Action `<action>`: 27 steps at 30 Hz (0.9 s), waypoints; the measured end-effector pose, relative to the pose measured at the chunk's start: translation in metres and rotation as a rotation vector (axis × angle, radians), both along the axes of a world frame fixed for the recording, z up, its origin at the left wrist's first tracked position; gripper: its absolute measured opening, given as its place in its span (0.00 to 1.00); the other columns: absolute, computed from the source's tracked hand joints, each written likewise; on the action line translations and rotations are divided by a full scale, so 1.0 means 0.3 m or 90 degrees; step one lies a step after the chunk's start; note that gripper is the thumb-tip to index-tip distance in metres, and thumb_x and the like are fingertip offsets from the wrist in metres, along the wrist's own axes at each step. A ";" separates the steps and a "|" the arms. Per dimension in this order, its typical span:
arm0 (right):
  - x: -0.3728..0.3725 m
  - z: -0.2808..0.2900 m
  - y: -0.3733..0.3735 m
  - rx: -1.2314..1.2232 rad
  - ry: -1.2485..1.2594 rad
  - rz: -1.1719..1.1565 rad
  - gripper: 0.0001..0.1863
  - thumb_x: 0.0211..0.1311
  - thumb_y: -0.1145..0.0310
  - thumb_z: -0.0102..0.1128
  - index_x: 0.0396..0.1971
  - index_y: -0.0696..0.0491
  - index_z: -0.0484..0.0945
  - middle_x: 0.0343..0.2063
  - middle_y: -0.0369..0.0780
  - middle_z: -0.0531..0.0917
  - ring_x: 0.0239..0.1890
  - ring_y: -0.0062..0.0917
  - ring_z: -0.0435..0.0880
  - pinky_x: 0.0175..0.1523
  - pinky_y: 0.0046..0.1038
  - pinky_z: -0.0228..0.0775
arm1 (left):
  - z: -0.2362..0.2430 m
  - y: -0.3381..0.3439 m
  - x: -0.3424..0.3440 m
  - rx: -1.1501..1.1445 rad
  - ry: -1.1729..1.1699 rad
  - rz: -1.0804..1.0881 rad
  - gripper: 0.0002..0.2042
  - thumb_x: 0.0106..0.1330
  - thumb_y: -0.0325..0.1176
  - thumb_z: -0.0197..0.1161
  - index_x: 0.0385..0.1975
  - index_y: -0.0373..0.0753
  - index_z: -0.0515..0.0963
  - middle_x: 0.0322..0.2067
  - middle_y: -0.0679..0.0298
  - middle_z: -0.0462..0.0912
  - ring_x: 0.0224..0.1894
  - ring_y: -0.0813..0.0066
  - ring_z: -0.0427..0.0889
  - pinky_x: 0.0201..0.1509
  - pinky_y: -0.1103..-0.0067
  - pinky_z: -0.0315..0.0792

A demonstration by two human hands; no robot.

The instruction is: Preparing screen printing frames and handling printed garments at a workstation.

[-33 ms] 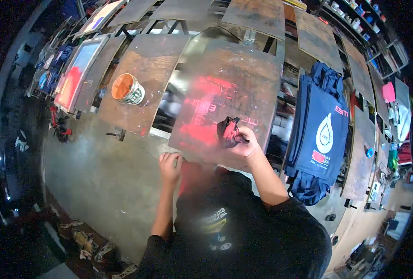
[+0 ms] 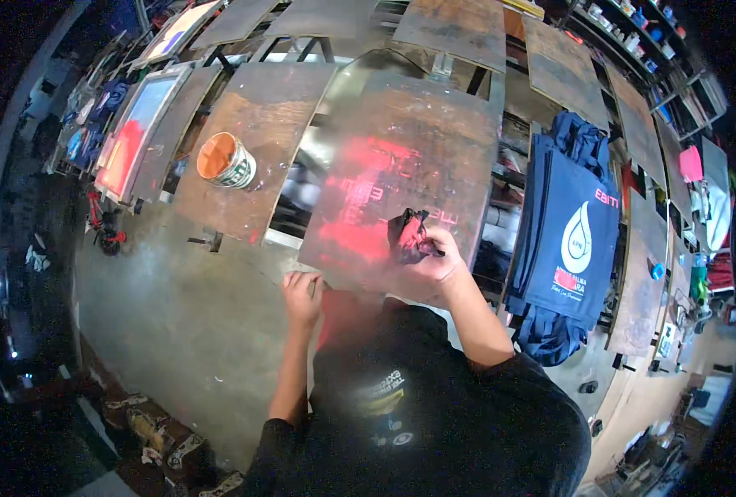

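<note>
My right hand is closed around a crumpled dark rag with pink-red stains, held over the near right part of a wooden board. Pink-red ink smears and faint printed letters cover the board's left and near portions. Just off the board's near left corner is my left hand, its fingers curled in loosely, with nothing visible in them. A hazy blur lies over the front of my black shirt and part of the board.
On the board to the left stands an orange-lined bucket. Farther left leans a screen-printing frame with red ink on it. Navy tote bags with a white drop print lie stacked on the right. Shelves of bottles stand far right.
</note>
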State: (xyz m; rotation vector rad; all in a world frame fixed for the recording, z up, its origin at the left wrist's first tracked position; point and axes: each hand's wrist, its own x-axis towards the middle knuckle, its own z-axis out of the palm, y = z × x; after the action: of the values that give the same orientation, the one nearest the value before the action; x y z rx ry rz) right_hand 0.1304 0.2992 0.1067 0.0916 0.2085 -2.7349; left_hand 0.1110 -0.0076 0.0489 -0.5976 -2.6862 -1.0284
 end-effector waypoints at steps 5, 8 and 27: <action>-0.010 0.008 0.097 0.348 -0.035 -0.051 0.18 0.60 0.69 0.53 0.50 0.59 0.74 0.45 0.42 0.82 0.46 0.29 0.81 0.54 0.31 0.71 | 0.038 0.041 -0.074 0.010 -0.033 0.019 0.06 0.57 0.30 0.65 0.33 0.39 0.80 0.33 0.59 0.80 0.42 0.57 0.74 0.50 0.67 0.66; -0.055 0.002 0.120 0.317 -0.013 -0.014 0.15 0.61 0.71 0.52 0.46 0.59 0.77 0.41 0.40 0.83 0.41 0.23 0.82 0.47 0.27 0.75 | 0.073 0.055 -0.128 0.026 -0.045 0.019 0.08 0.57 0.31 0.65 0.35 0.39 0.80 0.36 0.58 0.80 0.44 0.56 0.73 0.51 0.67 0.66; -0.481 -0.190 -0.367 1.627 0.678 0.259 0.12 0.46 0.63 0.67 0.29 0.53 0.85 0.28 0.50 0.84 0.34 0.42 0.86 0.38 0.41 0.79 | -0.020 -0.015 -0.225 -0.032 -0.031 0.014 0.13 0.52 0.31 0.68 0.38 0.41 0.80 0.38 0.59 0.79 0.47 0.56 0.73 0.52 0.65 0.68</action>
State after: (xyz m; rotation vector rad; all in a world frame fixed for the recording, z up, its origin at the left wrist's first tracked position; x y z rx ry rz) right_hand -0.0140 0.1890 0.0498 -0.5674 2.8420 -0.2453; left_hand 0.0434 -0.0122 0.0428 -0.5568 -2.7615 -0.9859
